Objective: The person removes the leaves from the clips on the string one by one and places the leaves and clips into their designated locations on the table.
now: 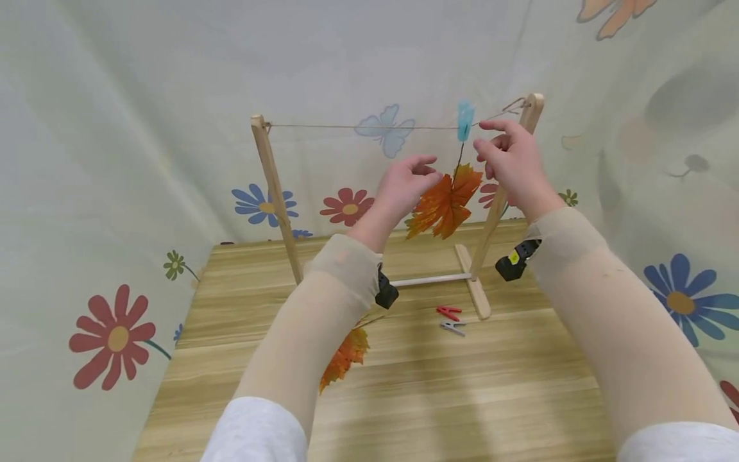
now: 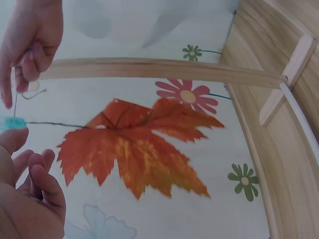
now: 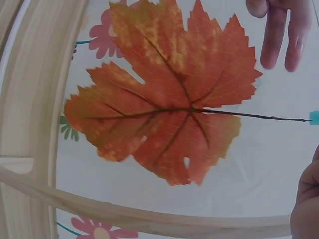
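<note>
An orange artificial maple leaf [image 1: 444,204] hangs by its dark stem from a light-blue clothespin [image 1: 464,120] clipped on a string [image 1: 346,126]. My left hand [image 1: 407,183] is just left of the stem, fingers loosely bent, holding nothing. My right hand [image 1: 510,154] is right of the clothespin, its index finger extended close to the string and a small gap from the clothespin. In the right wrist view, the leaf [image 3: 169,99] shows full, with the stem's end at the clothespin [image 3: 314,118]. The left wrist view shows the left thumb close beside the clothespin [image 2: 12,123]; contact is unclear.
A wooden frame with a left post [image 1: 277,199] and a right post [image 1: 491,224] carries the string. On the wooden table [image 1: 404,398] lie a red clothespin [image 1: 448,313], a grey clothespin [image 1: 453,328] and another orange leaf [image 1: 346,356], partly hidden by the left forearm.
</note>
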`<state>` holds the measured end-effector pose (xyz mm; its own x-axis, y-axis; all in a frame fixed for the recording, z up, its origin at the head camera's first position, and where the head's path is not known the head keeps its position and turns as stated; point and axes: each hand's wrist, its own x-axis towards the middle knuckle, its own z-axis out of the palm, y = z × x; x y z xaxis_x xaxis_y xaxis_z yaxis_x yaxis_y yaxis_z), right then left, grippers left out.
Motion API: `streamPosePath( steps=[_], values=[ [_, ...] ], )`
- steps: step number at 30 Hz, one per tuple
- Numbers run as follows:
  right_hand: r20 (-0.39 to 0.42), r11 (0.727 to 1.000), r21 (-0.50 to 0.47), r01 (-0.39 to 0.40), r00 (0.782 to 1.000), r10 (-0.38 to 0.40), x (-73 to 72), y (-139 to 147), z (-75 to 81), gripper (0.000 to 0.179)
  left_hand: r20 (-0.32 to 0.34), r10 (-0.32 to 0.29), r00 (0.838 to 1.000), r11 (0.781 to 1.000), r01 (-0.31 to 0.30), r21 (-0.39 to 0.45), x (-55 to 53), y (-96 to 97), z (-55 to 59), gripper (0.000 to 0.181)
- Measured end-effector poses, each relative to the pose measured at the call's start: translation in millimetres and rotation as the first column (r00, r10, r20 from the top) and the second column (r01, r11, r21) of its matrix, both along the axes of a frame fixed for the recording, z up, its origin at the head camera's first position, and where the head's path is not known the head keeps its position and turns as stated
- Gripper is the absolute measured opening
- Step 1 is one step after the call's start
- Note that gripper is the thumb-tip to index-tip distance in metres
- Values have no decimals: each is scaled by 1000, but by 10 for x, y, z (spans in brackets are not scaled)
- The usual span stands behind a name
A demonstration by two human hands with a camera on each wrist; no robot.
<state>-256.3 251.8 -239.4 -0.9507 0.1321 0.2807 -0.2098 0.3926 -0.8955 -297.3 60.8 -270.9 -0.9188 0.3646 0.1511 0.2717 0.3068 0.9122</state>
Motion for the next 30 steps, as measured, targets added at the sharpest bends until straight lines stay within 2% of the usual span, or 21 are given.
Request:
streamPosePath(
  steps=[4, 8, 15, 22, 30],
  values=[
    [-6, 998, 58, 32, 999, -32, -44, -45, 130, 47, -12, 7, 1000, 1000, -8, -8, 18, 95, 35, 41],
    [42, 994, 112, 11, 999, -16, -82, -93, 237, 53, -9, 28, 1000, 1000, -28, -12, 32, 156, 35, 41],
    [106, 981, 194, -9, 994, -12, -117, -123, 369, 63, -2, 15, 1000, 1000, -16, -16, 42, 315, 63, 42],
    [142, 990, 130, -53, 989, 34, -165, -159, 435, 62, -2, 43, 999, 999, -43, 14, 49, 458, 81, 40],
    [159, 992, 93, -79, 985, 63, -191, -194, 470, 50, 12, 141, 990, 990, -141, -9, 23, 525, 48, 34]
  ],
)
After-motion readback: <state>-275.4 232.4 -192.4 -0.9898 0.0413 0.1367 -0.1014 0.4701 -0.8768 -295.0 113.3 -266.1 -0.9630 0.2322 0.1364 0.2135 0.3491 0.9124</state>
